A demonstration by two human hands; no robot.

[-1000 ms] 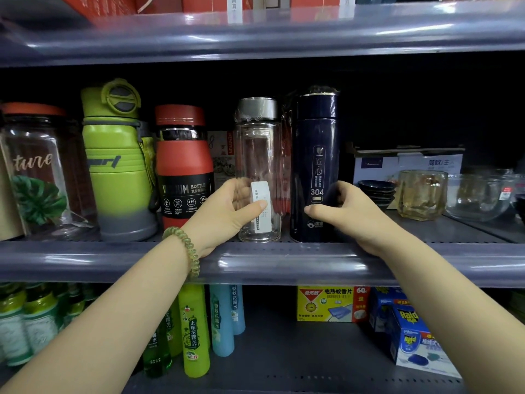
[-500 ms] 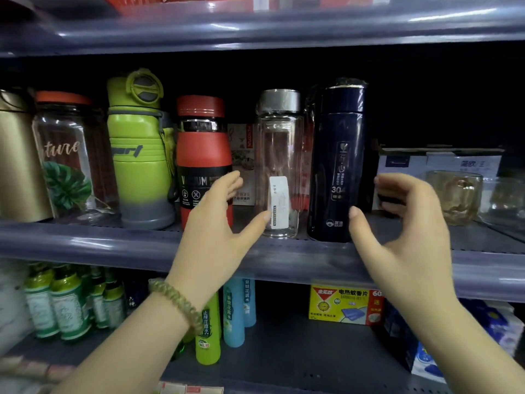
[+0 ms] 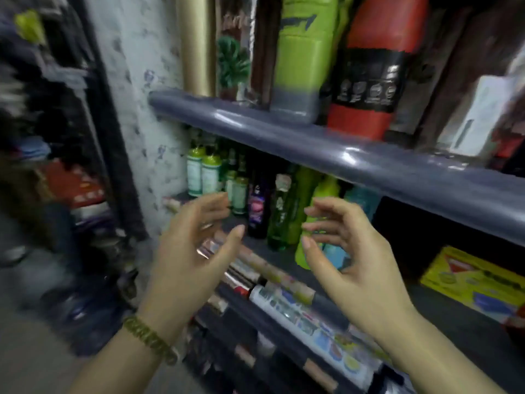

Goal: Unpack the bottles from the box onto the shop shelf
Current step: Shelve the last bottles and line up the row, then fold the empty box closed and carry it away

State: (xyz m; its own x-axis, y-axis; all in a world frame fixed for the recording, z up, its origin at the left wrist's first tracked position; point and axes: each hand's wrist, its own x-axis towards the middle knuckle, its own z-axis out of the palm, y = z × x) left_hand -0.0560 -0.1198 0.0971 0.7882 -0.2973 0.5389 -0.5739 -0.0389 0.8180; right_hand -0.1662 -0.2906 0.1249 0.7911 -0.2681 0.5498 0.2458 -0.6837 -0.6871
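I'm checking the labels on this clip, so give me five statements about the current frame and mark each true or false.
1. Both hands hold nothing. True: the left hand and the right hand are open in the air, fingers relaxed.
2. The right hand grips the red bottle. False: the red bottle stands on the upper shelf, untouched.
3. A beaded bracelet is on the left wrist. True.
4. The lime green bottle stands to the right of the red one. False: it stands to its left.
5. The yellow box sits on the upper shelf beside the bottles. False: it sits below that shelf, at the right.
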